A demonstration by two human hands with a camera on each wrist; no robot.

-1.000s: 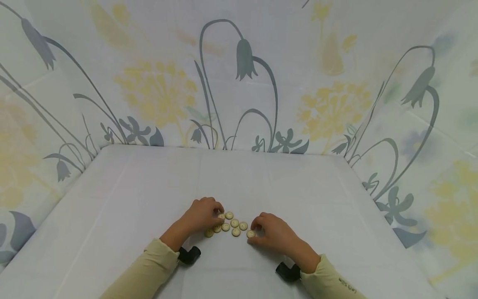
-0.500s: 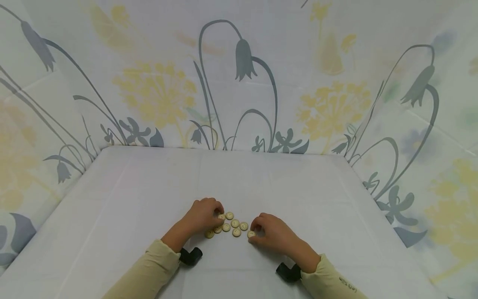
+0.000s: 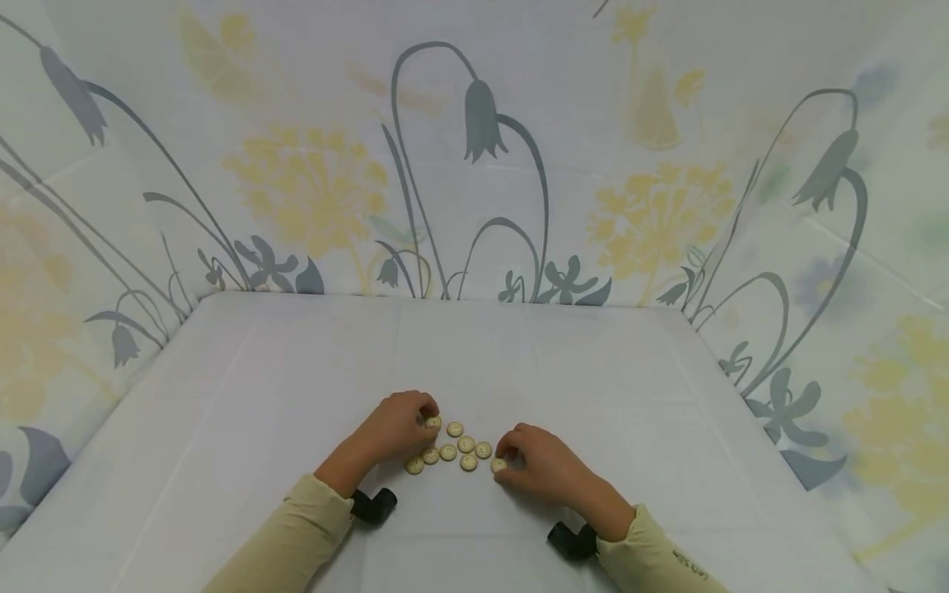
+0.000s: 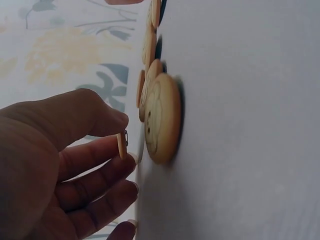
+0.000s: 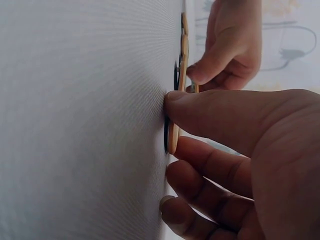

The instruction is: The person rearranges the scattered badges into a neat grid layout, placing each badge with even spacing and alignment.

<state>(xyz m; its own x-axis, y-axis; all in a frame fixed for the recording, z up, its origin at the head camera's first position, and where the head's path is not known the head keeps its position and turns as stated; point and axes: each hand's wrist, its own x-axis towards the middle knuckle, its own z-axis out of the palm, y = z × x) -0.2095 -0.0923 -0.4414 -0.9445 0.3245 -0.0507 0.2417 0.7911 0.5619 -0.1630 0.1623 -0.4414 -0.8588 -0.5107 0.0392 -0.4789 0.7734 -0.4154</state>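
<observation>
My left hand (image 3: 396,427): thumb and forefinger pinched on one disc, call it the left disc (image 4: 121,146). In the left wrist view it stands on edge between the tips, off the cloth, with a small dark fitting on one side; my other fingers are spread loosely below, holding nothing.

My right hand (image 3: 544,463): thumb and forefinger pinched on a second disc, the right disc (image 3: 499,466). This one is down at the cloth; the right wrist view shows my thumb on one side of it, the forefinger against its rim, and the remaining fingers bent beneath.

Loose discs (image 3: 469,463): seven counted, pale wood colour, lying on the table (image 3: 549,354) between my hands. Five run in an uneven row from just beside my left hand towards the right disc; one lies beyond the row, near the left disc; one lies on my side of it. Whether neighbours touch, cannot tell. The closest in the left wrist view bears a line drawing and small dark dots.

Surroundings: white cloth on the table; behind and at both sides, a hanging (image 3: 311,189) printed with grey bellflowers and yellow blooms. Beige sleeves (image 3: 282,535) and a black fitting (image 3: 374,506) at each wrist.
</observation>
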